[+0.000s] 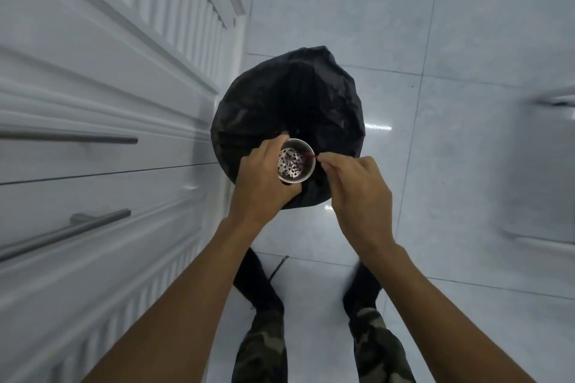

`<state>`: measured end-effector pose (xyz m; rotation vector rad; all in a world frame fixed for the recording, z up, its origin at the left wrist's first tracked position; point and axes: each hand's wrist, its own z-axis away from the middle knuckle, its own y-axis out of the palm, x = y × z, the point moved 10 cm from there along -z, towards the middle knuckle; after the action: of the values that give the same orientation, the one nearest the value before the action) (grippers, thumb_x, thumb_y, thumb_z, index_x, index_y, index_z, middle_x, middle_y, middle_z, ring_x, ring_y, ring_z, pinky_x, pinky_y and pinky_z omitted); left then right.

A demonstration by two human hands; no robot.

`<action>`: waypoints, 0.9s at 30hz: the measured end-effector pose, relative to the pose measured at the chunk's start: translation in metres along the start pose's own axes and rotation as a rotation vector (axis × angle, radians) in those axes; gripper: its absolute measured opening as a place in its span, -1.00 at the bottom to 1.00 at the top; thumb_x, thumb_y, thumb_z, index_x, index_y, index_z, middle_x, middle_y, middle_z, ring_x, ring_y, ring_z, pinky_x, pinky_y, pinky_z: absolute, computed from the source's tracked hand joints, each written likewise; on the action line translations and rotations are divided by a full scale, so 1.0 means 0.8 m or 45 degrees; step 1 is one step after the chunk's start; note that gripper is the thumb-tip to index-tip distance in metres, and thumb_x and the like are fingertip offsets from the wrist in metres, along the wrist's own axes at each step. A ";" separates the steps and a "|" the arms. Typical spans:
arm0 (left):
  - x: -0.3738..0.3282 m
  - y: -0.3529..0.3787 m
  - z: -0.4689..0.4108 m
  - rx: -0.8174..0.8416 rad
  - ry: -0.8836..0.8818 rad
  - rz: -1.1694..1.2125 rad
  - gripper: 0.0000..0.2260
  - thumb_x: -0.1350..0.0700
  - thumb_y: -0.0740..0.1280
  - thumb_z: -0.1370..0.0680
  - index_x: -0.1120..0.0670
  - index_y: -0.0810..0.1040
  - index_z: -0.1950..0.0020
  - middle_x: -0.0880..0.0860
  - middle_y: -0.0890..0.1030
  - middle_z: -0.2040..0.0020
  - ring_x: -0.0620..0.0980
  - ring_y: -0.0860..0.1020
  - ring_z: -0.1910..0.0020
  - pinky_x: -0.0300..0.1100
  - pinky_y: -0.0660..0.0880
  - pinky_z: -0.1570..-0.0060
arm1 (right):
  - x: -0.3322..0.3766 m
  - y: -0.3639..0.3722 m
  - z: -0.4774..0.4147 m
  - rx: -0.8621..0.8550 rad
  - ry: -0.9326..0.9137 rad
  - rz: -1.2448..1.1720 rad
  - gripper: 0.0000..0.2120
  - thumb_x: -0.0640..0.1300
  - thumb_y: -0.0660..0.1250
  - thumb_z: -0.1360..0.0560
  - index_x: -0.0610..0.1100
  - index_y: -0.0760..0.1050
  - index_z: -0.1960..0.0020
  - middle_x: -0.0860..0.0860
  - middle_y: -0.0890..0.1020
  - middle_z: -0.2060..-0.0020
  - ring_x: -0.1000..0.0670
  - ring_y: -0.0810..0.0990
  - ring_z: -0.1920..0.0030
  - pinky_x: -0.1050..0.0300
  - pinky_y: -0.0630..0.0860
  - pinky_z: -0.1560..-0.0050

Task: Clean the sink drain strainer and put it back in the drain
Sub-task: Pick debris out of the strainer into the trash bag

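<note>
The metal sink drain strainer (pixel 294 163) is a small perforated steel cup with dark bits of debris inside. My left hand (pixel 264 186) grips it from the left and below, holding it above a bin lined with a black bag (pixel 289 102). My right hand (pixel 354 190) pinches a thin reddish scrap (pixel 311 155) at the strainer's right rim, thumb and forefinger closed on it.
White cabinet fronts (pixel 109 87) with metal bar handles (pixel 68 138) run along the left. The floor is glossy pale tile (pixel 451 40). My legs in camouflage trousers (pixel 379 345) stand below the bin. A white object (pixel 553 165) sits at the right edge.
</note>
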<state>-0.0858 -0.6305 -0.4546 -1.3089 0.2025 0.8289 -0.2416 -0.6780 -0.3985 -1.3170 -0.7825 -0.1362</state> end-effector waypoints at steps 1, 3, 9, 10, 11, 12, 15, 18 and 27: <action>0.006 0.002 0.000 -0.006 -0.004 -0.015 -0.24 -0.01 0.64 -0.36 0.11 0.42 -0.48 0.09 0.58 -0.32 0.09 0.55 -0.26 -0.04 0.46 -0.29 | -0.002 0.001 0.003 -0.019 -0.006 0.031 -0.80 -0.08 0.27 -0.61 -0.06 0.58 -0.19 0.03 0.69 0.01 -0.02 0.56 0.07 0.16 0.57 0.21; 0.013 0.006 -0.002 -0.010 -0.010 -0.014 -0.23 -0.03 0.64 -0.36 0.11 0.41 -0.48 0.09 0.57 -0.32 0.09 0.55 -0.26 -0.04 0.47 -0.29 | 0.008 0.010 0.015 -0.003 -0.069 0.042 -0.80 -0.11 0.31 -0.57 -0.07 0.59 -0.17 0.01 0.69 0.03 -0.03 0.58 0.09 0.15 0.58 0.21; 0.012 0.011 -0.011 -0.043 0.024 -0.004 -0.24 -0.06 0.63 -0.37 0.12 0.42 -0.47 0.10 0.59 -0.32 0.09 0.57 -0.26 -0.11 0.42 -0.28 | 0.010 0.020 0.001 0.003 0.011 0.028 -0.77 -0.08 0.28 -0.59 -0.05 0.60 -0.20 0.00 0.67 0.06 0.02 0.55 0.07 0.23 0.51 0.20; 0.016 0.008 -0.013 -0.057 0.020 -0.019 -0.24 -0.05 0.63 -0.36 0.11 0.42 -0.47 0.10 0.58 -0.33 0.10 0.56 -0.27 -0.14 0.38 -0.29 | 0.003 0.016 0.001 -0.019 0.053 0.047 -0.79 -0.09 0.31 -0.59 -0.05 0.60 -0.20 -0.01 0.67 0.05 0.01 0.55 0.07 0.25 0.50 0.19; 0.020 0.007 -0.015 -0.061 0.013 -0.034 -0.23 -0.05 0.64 -0.36 0.10 0.42 -0.48 0.10 0.58 -0.33 0.10 0.55 -0.28 -0.16 0.35 -0.29 | 0.003 0.016 0.007 -0.031 0.045 0.061 -0.80 -0.13 0.35 -0.57 -0.06 0.60 -0.19 -0.02 0.68 0.05 0.00 0.55 0.07 0.25 0.49 0.19; 0.024 0.006 -0.016 -0.054 0.011 -0.049 -0.23 -0.06 0.64 -0.36 0.09 0.41 -0.48 0.09 0.58 -0.33 0.09 0.54 -0.28 -0.16 0.34 -0.30 | 0.011 0.019 0.015 -0.024 0.002 0.067 -0.79 -0.18 0.41 -0.55 -0.07 0.59 -0.18 -0.02 0.68 0.05 -0.01 0.56 0.08 0.24 0.51 0.21; 0.024 0.012 -0.012 -0.012 0.053 -0.064 -0.22 -0.10 0.63 -0.35 0.11 0.43 -0.47 0.09 0.59 -0.31 0.09 0.55 -0.27 -0.08 0.39 -0.31 | 0.041 0.033 0.030 0.028 -0.154 0.030 -0.78 -0.22 0.42 -0.52 -0.08 0.59 -0.16 -0.01 0.69 0.07 -0.03 0.58 0.10 0.13 0.59 0.28; 0.019 0.014 -0.009 -0.028 0.068 -0.040 -0.27 -0.07 0.62 -0.39 0.15 0.45 -0.46 0.13 0.60 -0.31 0.14 0.57 -0.28 -0.06 0.40 -0.33 | 0.014 0.020 -0.003 -0.051 0.047 -0.033 -0.69 0.00 0.16 -0.62 -0.08 0.59 -0.19 -0.01 0.67 0.04 -0.01 0.57 0.05 0.14 0.60 0.17; 0.033 0.013 -0.013 -0.031 0.068 -0.007 -0.22 -0.03 0.65 -0.34 0.13 0.42 -0.47 0.11 0.59 -0.31 0.11 0.55 -0.28 -0.12 0.35 -0.31 | 0.013 0.020 -0.010 0.097 -0.158 0.010 -0.81 -0.13 0.34 -0.57 -0.06 0.62 -0.16 0.00 0.68 0.07 -0.01 0.58 0.06 0.06 0.63 0.24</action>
<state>-0.0707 -0.6287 -0.4805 -1.3552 0.2314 0.7942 -0.2226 -0.6771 -0.4060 -1.2648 -0.8796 -0.0184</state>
